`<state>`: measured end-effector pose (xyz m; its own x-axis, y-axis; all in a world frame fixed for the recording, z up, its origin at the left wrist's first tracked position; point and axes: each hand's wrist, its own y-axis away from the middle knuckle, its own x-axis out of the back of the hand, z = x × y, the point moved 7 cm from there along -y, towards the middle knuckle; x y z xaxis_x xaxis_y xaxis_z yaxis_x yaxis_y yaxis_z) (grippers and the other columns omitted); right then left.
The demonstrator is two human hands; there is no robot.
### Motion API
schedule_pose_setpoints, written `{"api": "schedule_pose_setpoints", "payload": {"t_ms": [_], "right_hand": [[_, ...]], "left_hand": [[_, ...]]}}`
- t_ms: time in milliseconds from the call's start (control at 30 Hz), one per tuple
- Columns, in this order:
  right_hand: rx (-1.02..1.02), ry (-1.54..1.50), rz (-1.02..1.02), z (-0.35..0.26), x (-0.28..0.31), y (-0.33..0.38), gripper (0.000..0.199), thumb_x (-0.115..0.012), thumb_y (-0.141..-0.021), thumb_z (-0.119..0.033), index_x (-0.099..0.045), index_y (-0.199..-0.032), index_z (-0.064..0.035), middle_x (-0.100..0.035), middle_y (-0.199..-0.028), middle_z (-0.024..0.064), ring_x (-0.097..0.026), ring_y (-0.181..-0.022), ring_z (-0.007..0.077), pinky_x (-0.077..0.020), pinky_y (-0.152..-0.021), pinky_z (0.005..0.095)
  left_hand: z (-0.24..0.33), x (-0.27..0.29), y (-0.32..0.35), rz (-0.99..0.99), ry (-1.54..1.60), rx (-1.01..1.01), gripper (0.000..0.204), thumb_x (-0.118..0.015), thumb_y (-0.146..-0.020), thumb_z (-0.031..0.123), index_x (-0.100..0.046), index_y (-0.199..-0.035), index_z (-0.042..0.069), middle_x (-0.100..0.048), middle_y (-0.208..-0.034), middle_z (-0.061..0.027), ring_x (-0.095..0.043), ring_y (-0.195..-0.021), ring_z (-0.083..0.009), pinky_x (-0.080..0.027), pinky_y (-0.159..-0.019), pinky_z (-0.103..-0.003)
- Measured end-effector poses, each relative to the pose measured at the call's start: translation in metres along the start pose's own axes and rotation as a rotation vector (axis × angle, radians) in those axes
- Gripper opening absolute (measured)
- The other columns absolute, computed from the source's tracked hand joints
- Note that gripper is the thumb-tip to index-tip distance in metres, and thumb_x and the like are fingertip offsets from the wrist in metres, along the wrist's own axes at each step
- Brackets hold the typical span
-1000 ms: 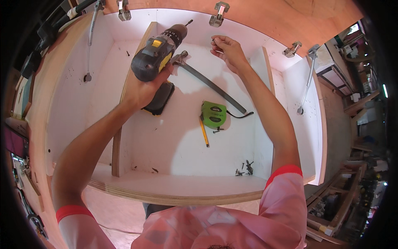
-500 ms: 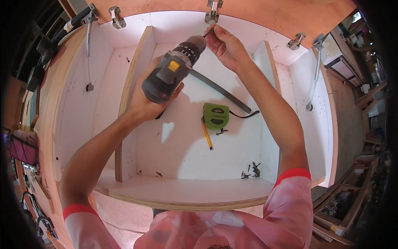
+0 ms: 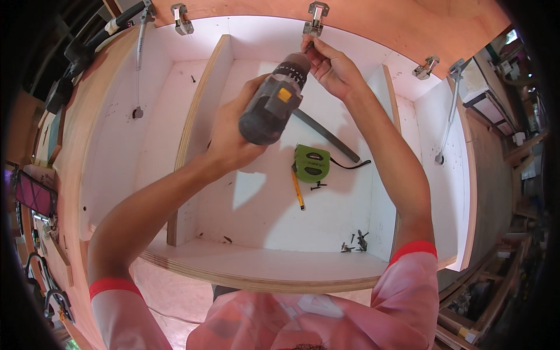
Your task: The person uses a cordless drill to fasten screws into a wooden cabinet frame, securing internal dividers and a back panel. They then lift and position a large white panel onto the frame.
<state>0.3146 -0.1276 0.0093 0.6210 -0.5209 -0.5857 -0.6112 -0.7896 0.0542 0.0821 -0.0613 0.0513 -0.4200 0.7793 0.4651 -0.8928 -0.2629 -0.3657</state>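
Note:
My left hand is wrapped round a black cordless drill with a yellow patch, its chuck pointing away from me. Just past the chuck, my right hand pinches a small dark screw at the drill's tip; the fingers partly hide it. Both are close to the middle metal hinge, which joins the wooden panel to the white cabinet's far wall. Below the drill lie a green tape measure with a black strap, a yellow pencil and a dark grey bar.
Upright dividers split the white cabinet box. Loose screws lie in its near right corner. More hinges line the far edge, and metal lid stays stand at both sides. Wooden offcuts are at the right.
The drill has swung to a steeper angle, with its body moved right and its chuck closer to the middle hinge. My right fingers have stayed at its tip. The whole view has shifted slightly.

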Motion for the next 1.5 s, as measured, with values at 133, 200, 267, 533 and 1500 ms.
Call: {"api": "schedule_pose_setpoints", "payload": {"t_ms": [133, 200, 267, 533, 1500], "right_hand": [[0.013, 0.018, 0.013, -0.004, -0.008, -0.009, 0.024, -0.05, -0.11, -0.021, -0.064, -0.116, -0.0031, -0.067, -0.109, 0.0076, -0.062, -0.107, 0.0178, -0.0529, -0.098, 0.0334], [0.042, 0.03, 0.037, -0.009, -0.012, -0.012, 0.027, -0.051, -0.109, -0.023, -0.063, -0.121, -0.0026, -0.067, -0.113, 0.0095, -0.062, -0.109, 0.0192, -0.0536, -0.099, 0.0348], [0.074, 0.066, 0.064, -0.015, -0.018, -0.014, 0.032, -0.055, -0.107, -0.026, -0.062, -0.127, -0.0028, -0.068, -0.119, 0.0119, -0.064, -0.114, 0.0206, -0.0547, -0.1, 0.0365], [0.069, 0.221, 0.074, -0.021, -0.031, -0.011, 0.048, -0.051, -0.108, -0.038, -0.053, -0.134, 0.0027, -0.067, -0.121, 0.0166, -0.069, -0.105, 0.0239, -0.0612, -0.088, 0.039], [-0.015, 0.204, 0.052, -0.015, -0.036, -0.013, 0.049, -0.042, -0.107, -0.042, -0.064, -0.111, 0.0017, -0.071, -0.089, 0.0122, -0.07, -0.072, 0.0197, -0.0617, -0.069, 0.0355]], "left_hand": [[0.008, -0.009, -0.01, 0.076, -0.057, -0.037, 0.067, -0.076, -0.085, 0.011, -0.044, -0.144, 0.007, -0.069, -0.118, -0.017, -0.069, -0.107, -0.0326, -0.053, -0.094, -0.039], [0.009, -0.014, -0.017, 0.115, -0.139, -0.04, 0.071, -0.076, -0.081, 0.011, -0.044, -0.144, 0.01, -0.07, -0.116, -0.0195, -0.067, -0.107, -0.0429, -0.054, -0.091, -0.046], [0.012, -0.016, -0.024, 0.132, -0.153, -0.083, 0.072, -0.075, -0.08, 0.01, -0.043, -0.145, 0.011, -0.07, -0.117, -0.0198, -0.066, -0.108, -0.0442, -0.053, -0.09, -0.049], [0.016, -0.025, -0.044, 0.205, -0.224, -0.071, 0.072, -0.074, -0.081, 0.013, -0.042, -0.146, 0.012, -0.067, -0.123, -0.0191, -0.066, -0.108, -0.0435, -0.053, -0.089, -0.051], [0.002, -0.024, -0.059, 0.144, -0.354, -0.015, 0.088, -0.077, -0.074, 0.01, -0.036, -0.153, 0.007, -0.065, -0.128, -0.0232, -0.065, -0.109, -0.0454, -0.054, -0.089, -0.053]]}}
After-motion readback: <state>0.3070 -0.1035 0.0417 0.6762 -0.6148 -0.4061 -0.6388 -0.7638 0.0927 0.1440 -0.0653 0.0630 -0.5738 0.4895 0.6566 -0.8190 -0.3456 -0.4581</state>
